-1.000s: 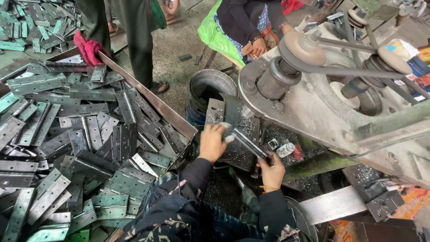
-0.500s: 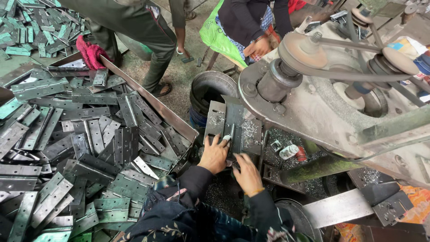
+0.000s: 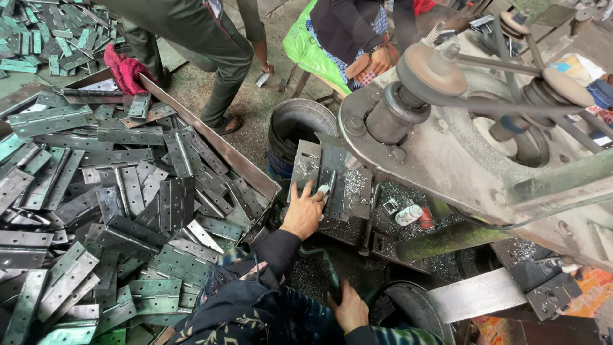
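Left hand (image 3: pixel 303 214) lies flat, fingers (image 3: pixel 311 191) spread, pressing a steel hinge (image 3: pixel 322 179) on the press bed beside metal shavings. Right hand (image 3: pixel 350 310) grips a dark lever (image 3: pixel 329 275), fingers curled. Tray (image 3: pixel 211 137) at left holds heaped hinges.

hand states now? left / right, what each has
Left hand: fingers spread open, resting on the hinge plate on the machine bed; not gripping it.
Right hand: closed around a dark lever handle low beside the machine.
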